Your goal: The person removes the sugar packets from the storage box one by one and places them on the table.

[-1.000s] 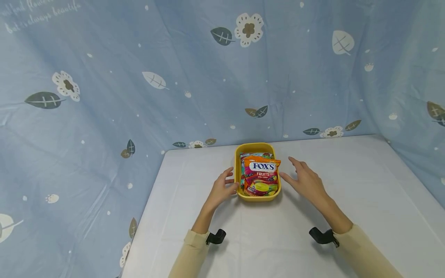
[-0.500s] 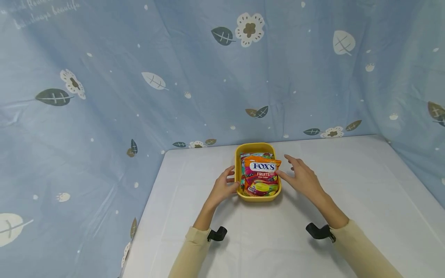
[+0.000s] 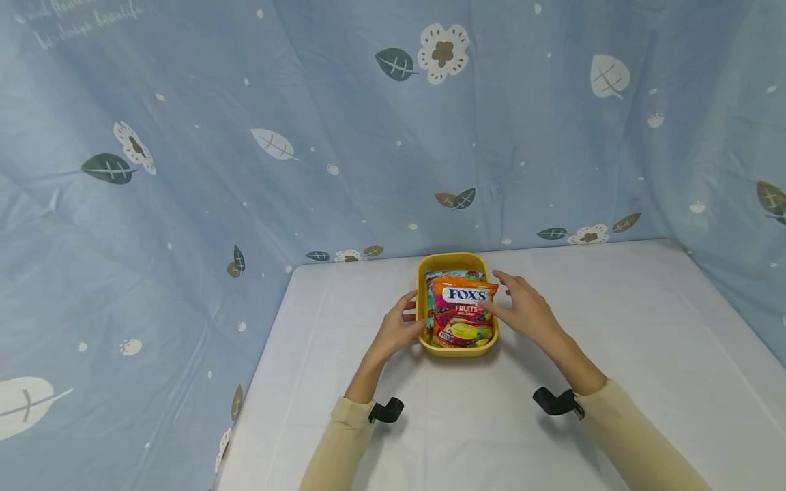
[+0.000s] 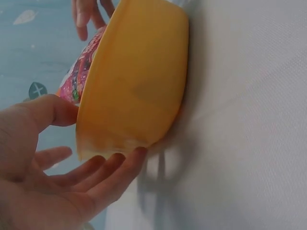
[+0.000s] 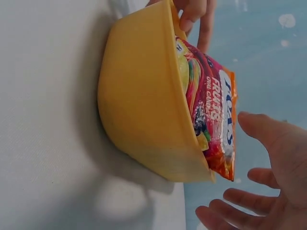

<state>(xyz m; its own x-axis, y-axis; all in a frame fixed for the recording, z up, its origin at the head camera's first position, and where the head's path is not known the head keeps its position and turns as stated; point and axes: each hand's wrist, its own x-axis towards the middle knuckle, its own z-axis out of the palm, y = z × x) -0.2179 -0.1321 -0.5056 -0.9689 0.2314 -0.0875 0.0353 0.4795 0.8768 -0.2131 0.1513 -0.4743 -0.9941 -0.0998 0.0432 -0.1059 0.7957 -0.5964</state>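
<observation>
A yellow plastic container [image 3: 456, 352] stands on the white table. Inside lies an orange and red bag of Fox's Fruits candy [image 3: 464, 320], its top corner sticking out over the right rim. Behind and under it shows a teal-coloured packet [image 3: 456, 274], mostly covered. My left hand [image 3: 394, 334] grips the container's left side, thumb at the rim and fingers along the outer wall. To the right, my right hand [image 3: 529, 312] is spread, its thumb over the container near the candy bag's top edge. In the right wrist view a small gap shows between that thumb and the candy bag [image 5: 211, 105].
White cloth covers the table [image 3: 344, 300] around the container. A blue curtain [image 3: 344, 191] with leaf and flower prints hangs along the back and left. Each wrist carries a black camera mount, the left mount [image 3: 387, 410] and the right mount [image 3: 555, 401].
My right hand has moved left, bringing its thumb from outside the container to over the candy bag. My left hand stays at the rim; the container and bags have not visibly moved.
</observation>
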